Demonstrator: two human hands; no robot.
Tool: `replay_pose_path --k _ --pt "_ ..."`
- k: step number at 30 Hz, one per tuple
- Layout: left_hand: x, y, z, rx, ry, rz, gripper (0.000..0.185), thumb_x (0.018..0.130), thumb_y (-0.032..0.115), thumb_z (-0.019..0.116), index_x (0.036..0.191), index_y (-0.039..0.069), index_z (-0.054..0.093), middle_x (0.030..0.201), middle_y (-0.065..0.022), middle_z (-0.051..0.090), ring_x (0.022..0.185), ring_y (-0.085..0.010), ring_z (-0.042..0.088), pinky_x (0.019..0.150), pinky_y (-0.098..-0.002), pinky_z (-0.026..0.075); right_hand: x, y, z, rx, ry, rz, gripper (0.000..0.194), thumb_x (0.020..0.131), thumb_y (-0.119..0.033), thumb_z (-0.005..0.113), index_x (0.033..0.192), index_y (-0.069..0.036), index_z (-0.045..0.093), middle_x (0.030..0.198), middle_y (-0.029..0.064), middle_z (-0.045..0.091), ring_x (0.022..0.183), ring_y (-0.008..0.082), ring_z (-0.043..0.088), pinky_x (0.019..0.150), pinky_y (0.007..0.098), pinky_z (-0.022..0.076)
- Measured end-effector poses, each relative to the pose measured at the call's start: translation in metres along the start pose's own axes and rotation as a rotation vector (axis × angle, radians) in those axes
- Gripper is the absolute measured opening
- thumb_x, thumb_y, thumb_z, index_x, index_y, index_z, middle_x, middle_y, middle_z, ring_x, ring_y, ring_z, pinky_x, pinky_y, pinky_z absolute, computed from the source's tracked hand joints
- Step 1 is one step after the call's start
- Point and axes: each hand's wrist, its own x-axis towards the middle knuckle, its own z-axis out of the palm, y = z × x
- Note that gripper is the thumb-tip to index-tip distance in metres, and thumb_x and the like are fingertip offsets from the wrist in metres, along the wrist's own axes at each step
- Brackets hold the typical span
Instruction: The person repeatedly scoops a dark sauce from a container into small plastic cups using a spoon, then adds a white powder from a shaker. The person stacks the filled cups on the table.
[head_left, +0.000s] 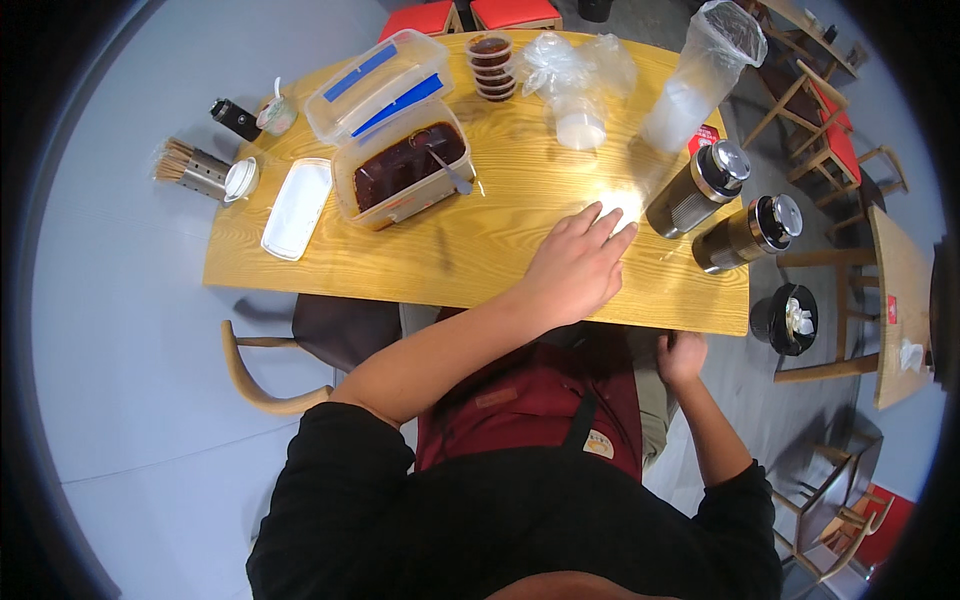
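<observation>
My left hand (581, 262) rests palm down on the wooden table (480, 255), its fingers a little apart with nothing in them. My right hand (684, 356) hangs just below the table's front edge; its fingers are partly hidden, so what it may grip is unclear. Left of centre stands a plastic tub (405, 210) of dark red sauce (409, 166), a spoon (450, 172) leaning in it. Behind the tub lies its clear lid (375, 82) with blue latches. Several lidded sauce cups (491, 67) form a stack at the back.
Two dark dispenser bottles (697, 191) (746, 234) stand right of my left hand. Behind them is a bagged stack of plastic cups (679, 105). Bagged lids (579, 127), a white tray (298, 210) and a chopstick holder (202, 171) are also on the table. A chair (345, 330) sits front left.
</observation>
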Motion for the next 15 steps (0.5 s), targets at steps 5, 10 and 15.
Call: replay_pose_path --k 5,10,15 --pt "-0.002 0.001 -0.004 0.011 0.055 0.002 0.066 0.099 0.024 0.074 0.160 0.006 0.056 0.161 -0.0254 0.055 0.147 -0.0437 0.055 0.122 -0.0527 0.046 0.002 -0.009 -0.009 -0.041 -0.030 0.023 0.028 0.089 -0.023 0.077 0.108 -0.002 0.078 0.104 0.0258 0.078 0.101 0.0480 0.073 0.091 0.0584 0.0581" --pt "0.021 0.001 -0.042 0.023 -0.326 -0.083 0.051 0.091 0.022 0.078 0.139 0.005 0.069 0.129 -0.0246 0.070 0.126 -0.0422 0.067 0.107 -0.0528 0.055 -0.002 -0.010 -0.019 0.008 0.013 0.067 0.029 0.090 -0.024 0.076 0.109 -0.002 0.077 0.103 0.0255 0.078 0.099 0.0476 0.074 0.089 0.0583 0.0586" --pt "0.033 0.003 -0.056 0.079 -0.459 -0.103 0.034 0.086 0.017 0.079 0.118 0.005 0.074 0.107 -0.0211 0.073 0.108 -0.0412 0.073 0.093 -0.0526 0.060 -0.003 -0.007 -0.017 0.051 0.021 0.085 0.027 0.090 -0.023 0.075 0.109 -0.002 0.076 0.102 0.0260 0.077 0.098 0.0481 0.073 0.088 0.0583 0.0583"
